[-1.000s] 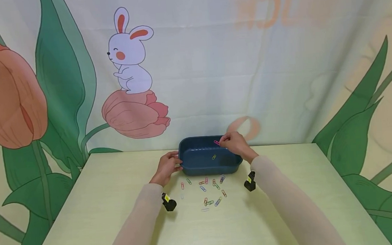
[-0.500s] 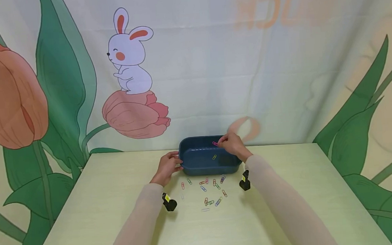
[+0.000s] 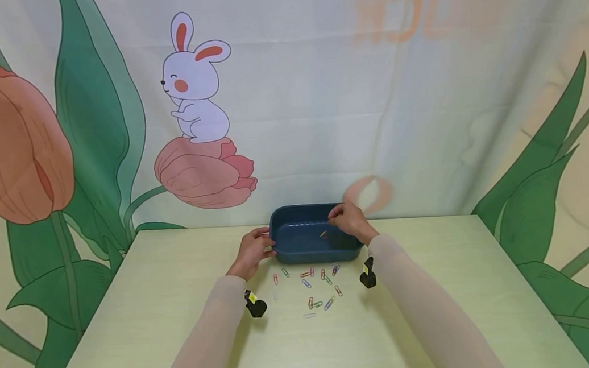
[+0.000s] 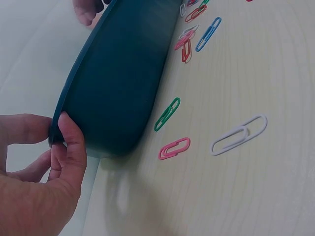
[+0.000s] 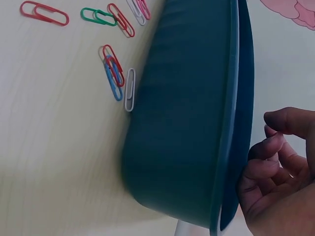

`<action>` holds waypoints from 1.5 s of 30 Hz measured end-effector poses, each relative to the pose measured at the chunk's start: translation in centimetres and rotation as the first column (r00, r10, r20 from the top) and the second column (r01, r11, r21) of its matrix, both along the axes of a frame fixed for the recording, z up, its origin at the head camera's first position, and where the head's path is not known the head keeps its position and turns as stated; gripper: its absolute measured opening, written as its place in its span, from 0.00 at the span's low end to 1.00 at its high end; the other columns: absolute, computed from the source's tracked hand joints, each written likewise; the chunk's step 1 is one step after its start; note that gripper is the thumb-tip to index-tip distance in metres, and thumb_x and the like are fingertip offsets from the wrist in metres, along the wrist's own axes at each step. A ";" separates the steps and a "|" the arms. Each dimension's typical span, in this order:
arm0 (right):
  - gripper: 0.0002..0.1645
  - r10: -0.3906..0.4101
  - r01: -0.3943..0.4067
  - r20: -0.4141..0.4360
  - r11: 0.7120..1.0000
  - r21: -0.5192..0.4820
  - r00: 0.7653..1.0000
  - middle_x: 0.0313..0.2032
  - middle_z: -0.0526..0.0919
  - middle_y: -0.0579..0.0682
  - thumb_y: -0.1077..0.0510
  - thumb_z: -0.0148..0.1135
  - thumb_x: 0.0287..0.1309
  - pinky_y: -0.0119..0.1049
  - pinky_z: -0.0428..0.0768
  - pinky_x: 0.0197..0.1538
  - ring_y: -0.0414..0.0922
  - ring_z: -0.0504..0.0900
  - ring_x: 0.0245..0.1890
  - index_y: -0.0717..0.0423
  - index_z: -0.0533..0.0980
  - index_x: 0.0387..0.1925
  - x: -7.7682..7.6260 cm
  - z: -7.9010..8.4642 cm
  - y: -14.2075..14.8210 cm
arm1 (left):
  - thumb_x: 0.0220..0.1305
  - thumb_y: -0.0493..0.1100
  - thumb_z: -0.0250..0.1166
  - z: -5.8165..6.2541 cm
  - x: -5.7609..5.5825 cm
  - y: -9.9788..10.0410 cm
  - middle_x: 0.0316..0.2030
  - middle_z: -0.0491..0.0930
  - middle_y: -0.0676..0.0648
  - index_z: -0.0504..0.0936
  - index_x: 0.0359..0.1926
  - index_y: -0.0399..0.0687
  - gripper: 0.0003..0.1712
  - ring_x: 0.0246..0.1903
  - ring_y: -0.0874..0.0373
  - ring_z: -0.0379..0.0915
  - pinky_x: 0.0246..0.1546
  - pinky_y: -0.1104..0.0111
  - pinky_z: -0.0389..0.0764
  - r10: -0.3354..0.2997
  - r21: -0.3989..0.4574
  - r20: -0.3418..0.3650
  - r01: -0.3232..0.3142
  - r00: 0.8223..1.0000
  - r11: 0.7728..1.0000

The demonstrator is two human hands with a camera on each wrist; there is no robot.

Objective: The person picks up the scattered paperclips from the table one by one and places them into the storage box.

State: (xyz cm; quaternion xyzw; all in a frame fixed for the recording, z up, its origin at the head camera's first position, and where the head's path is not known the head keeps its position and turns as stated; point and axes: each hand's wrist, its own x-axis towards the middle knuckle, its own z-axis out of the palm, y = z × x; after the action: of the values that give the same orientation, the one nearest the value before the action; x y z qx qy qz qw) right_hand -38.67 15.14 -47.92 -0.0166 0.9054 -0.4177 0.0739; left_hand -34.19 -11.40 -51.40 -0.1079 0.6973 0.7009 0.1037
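Note:
A dark blue-green plastic bin stands on the table at the back. My left hand grips its left end; in the left wrist view the thumb and fingers pinch the bin's rim. Over the right part of the bin hovers my right hand. In the right wrist view its thumb and forefinger are parted, with the other fingers loosely curled and nothing between them. A yellow paper clip shows inside the bin, blurred. Whether a pink one lies beside it I cannot tell.
Several coloured paper clips lie scattered before the bin, among them a green clip, a pink clip and a white clip. Some overlap. Behind the table hangs a printed curtain.
The pink paper clip that my right fingers pinched over the bin has left them. My right hand had shifted slightly left before that. My left hand stays on the rim.

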 end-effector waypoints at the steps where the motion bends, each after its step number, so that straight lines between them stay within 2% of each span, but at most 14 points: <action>1: 0.11 0.004 -0.004 -0.004 1.000 0.001 1.000 0.44 0.82 0.53 0.58 0.62 0.62 0.41 0.76 0.44 0.50 0.79 0.42 0.57 0.81 0.45 0.0 0.0 0.0 | 0.64 0.32 0.56 0.0 0.0 0.0 0.59 0.70 0.37 0.68 0.67 0.39 0.29 0.41 0.53 0.74 0.37 0.71 0.83 0.001 -0.001 0.001 -0.001 1.000 1.000; 8: 0.12 0.030 -0.030 -0.012 1.000 0.000 0.999 0.40 0.83 0.52 0.57 0.62 0.62 0.40 0.74 0.41 0.52 0.80 0.40 0.55 0.80 0.46 0.7 0.6 0.3 | 0.65 0.32 0.56 0.0 -0.1 0.0 0.59 0.70 0.37 0.67 0.67 0.39 0.29 0.41 0.53 0.74 0.39 0.70 0.84 0.001 0.000 0.003 -0.001 1.000 1.000; 14: 0.17 0.074 -0.074 -0.045 0.997 0.006 0.996 0.39 0.83 0.59 0.55 0.63 0.62 0.38 0.73 0.36 0.51 0.78 0.34 0.55 0.80 0.51 1.7 1.7 0.5 | 0.64 0.32 0.56 -0.1 -0.1 -0.1 0.59 0.70 0.38 0.68 0.67 0.41 0.29 0.40 0.54 0.74 0.37 0.72 0.83 0.000 -0.001 0.012 0.000 1.000 1.000; 17: 0.18 0.105 -0.105 -0.062 0.994 0.006 0.993 0.39 0.83 0.61 0.54 0.63 0.63 0.38 0.73 0.35 0.56 0.79 0.36 0.54 0.80 0.53 2.3 2.0 0.7 | 0.65 0.32 0.56 -0.2 -0.1 -0.2 0.59 0.70 0.37 0.68 0.67 0.40 0.29 0.39 0.54 0.74 0.37 0.72 0.83 -0.001 -0.001 0.009 0.001 1.000 1.000; 20: 0.18 0.137 -0.136 -0.087 0.991 0.012 0.987 0.34 0.83 0.56 0.52 0.64 0.63 0.38 0.73 0.35 0.60 0.80 0.39 0.53 0.81 0.53 2.9 2.2 0.9 | 0.65 0.31 0.56 -0.2 0.0 -0.2 0.58 0.70 0.37 0.68 0.67 0.40 0.29 0.39 0.54 0.74 0.37 0.72 0.83 0.003 -0.001 0.008 -0.003 1.000 1.000; 23: 0.19 0.148 -0.148 -0.101 0.989 0.006 0.984 0.31 0.82 0.54 0.50 0.64 0.62 0.39 0.73 0.33 0.62 0.79 0.37 0.51 0.81 0.52 3.8 2.5 1.3 | 0.64 0.31 0.56 -0.2 0.0 -0.1 0.58 0.70 0.36 0.68 0.67 0.39 0.28 0.39 0.55 0.74 0.35 0.72 0.82 -0.001 0.001 0.001 0.001 1.000 1.000; 25: 0.19 0.148 -0.149 -0.105 0.989 -0.001 0.983 0.31 0.83 0.57 0.50 0.65 0.62 0.38 0.72 0.31 0.63 0.78 0.34 0.51 0.81 0.52 4.3 2.6 1.6 | 0.64 0.31 0.56 -0.2 0.0 0.0 0.57 0.70 0.36 0.68 0.66 0.39 0.28 0.38 0.55 0.74 0.35 0.73 0.82 -0.004 0.005 -0.004 0.004 1.000 1.000; 29: 0.17 0.157 -0.160 -0.101 0.987 -0.020 0.982 0.31 0.83 0.60 0.50 0.66 0.61 0.37 0.70 0.28 0.60 0.78 0.30 0.50 0.82 0.50 5.5 2.5 2.1 | 0.64 0.31 0.56 -0.3 0.0 0.0 0.57 0.71 0.37 0.68 0.66 0.39 0.28 0.41 0.52 0.74 0.35 0.73 0.82 -0.002 0.000 -0.007 0.002 1.000 1.000; 35: 0.12 0.165 -0.170 -0.126 0.985 -0.035 0.978 0.22 0.78 0.49 0.50 0.67 0.60 0.37 0.67 0.24 0.48 0.69 0.19 0.45 0.82 0.45 7.3 2.2 2.4 | 0.65 0.32 0.56 -0.5 0.1 -0.2 0.60 0.70 0.36 0.67 0.67 0.39 0.29 0.46 0.48 0.74 0.43 0.67 0.84 0.002 -0.013 0.001 -0.002 1.000 1.000; 39: 0.11 0.158 -0.167 -0.157 0.985 -0.049 0.975 0.20 0.77 0.47 0.51 0.67 0.60 0.37 0.67 0.24 0.44 0.68 0.18 0.46 0.83 0.44 8.5 2.1 2.6 | 0.65 0.32 0.56 -0.6 0.1 -0.3 0.60 0.70 0.36 0.67 0.68 0.39 0.29 0.44 0.49 0.74 0.51 0.60 0.83 0.002 -0.009 -0.006 -0.002 1.000 1.000; 45: 0.11 0.162 -0.174 -0.158 0.982 -0.066 0.974 0.20 0.78 0.47 0.52 0.69 0.58 0.35 0.70 0.26 0.43 0.69 0.19 0.46 0.84 0.43 10.6 2.1 2.8 | 0.65 0.32 0.56 -0.6 0.0 -0.2 0.58 0.69 0.36 0.67 0.67 0.38 0.28 0.43 0.50 0.75 0.49 0.62 0.83 -0.001 -0.003 -0.022 0.001 1.000 1.000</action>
State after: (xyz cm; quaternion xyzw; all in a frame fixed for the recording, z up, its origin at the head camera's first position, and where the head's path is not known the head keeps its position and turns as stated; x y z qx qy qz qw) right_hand -28.07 17.96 -45.82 -0.1280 0.8863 -0.4433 0.0392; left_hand -34.20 -11.64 -52.01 -0.1001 0.6997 0.7008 0.0964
